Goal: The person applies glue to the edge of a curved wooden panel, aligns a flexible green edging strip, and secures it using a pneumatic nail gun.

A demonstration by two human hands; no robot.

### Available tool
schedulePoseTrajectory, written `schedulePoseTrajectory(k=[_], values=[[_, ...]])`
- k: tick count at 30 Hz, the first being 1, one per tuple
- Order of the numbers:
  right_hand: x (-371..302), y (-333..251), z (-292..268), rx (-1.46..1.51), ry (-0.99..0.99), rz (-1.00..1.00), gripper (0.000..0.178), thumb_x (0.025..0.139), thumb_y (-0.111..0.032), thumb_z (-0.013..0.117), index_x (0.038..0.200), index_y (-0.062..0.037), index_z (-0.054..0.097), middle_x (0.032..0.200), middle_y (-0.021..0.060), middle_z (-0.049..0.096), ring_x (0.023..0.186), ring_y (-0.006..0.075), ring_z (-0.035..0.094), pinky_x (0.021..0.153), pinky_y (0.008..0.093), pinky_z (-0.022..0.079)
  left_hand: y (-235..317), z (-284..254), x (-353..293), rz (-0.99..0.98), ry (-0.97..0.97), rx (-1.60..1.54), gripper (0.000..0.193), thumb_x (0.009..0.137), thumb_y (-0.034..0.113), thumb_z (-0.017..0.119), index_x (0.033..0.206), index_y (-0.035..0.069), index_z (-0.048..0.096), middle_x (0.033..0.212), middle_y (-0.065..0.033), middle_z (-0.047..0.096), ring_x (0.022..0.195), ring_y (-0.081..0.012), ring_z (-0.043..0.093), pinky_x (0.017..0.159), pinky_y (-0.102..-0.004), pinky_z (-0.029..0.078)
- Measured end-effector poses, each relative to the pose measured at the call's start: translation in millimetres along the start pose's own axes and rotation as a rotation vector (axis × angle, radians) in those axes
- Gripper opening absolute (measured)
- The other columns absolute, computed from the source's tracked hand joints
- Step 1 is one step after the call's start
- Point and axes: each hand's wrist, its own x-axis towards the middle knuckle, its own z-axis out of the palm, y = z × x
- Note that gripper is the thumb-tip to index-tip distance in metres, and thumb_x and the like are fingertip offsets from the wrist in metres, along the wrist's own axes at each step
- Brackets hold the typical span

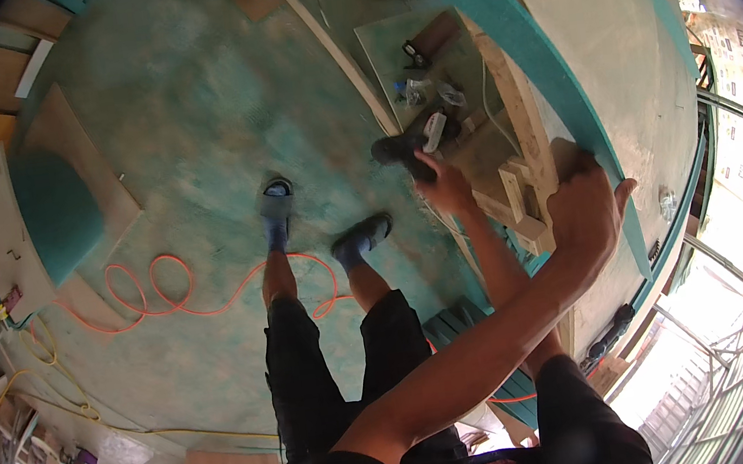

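Note:
My arms cross, with the left forearm passing over the right one. My left hand (583,213) is closed over the edge of a long, curved teal board (543,40), thumb sticking out on its far right side. The board runs along a large pale curved panel (586,7). My right hand (448,186) is wrapped round the handle of a dark pistol-shaped power tool (396,148), held to the left of the wooden framing (520,109). The tool's exact kind is hard to make out, and its tip points left, away from the board.
Inside the frame, a board (380,43) carries small plastic bags (414,91) and a white-and-red item (434,132). An orange hose (173,258) loops over the floor by my feet. To the left stands a curved white-and-teal piece (59,207); a yellow cord (163,433) lies lower left.

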Motion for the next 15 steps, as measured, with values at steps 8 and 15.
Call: schedulePoseTrajectory(k=[8, 15], values=[[91, 45, -19, -0.561, 0.181, 0.129, 0.067, 0.084, -0.022, 0.074, 0.147, -0.0278, 0.052, 0.119, 0.0152, 0.067, 0.111, 0.0355, 0.066, 0.092, 0.0507, 0.054, -3, 5, 3, 0.053, -0.081, 0.052, 0.056, 0.093, 0.059, 0.065, 0.096, 0.003, 0.063, 0.073, -0.0156, 0.072, 0.070, -0.0318, 0.075, 0.058, -0.0401, 0.060], [176, 46, 1, -0.295, 0.323, 0.169, 0.067, 0.087, -0.026, 0.073, 0.149, -0.0236, 0.046, 0.127, 0.0138, 0.065, 0.117, 0.0369, 0.062, 0.094, 0.0533, 0.052, -13, 15, -4, 0.170, 0.017, 0.133, 0.053, 0.096, 0.056, 0.061, 0.102, 0.003, 0.063, 0.059, -0.0089, 0.068, 0.056, -0.0264, 0.072, 0.048, -0.0375, 0.057]])
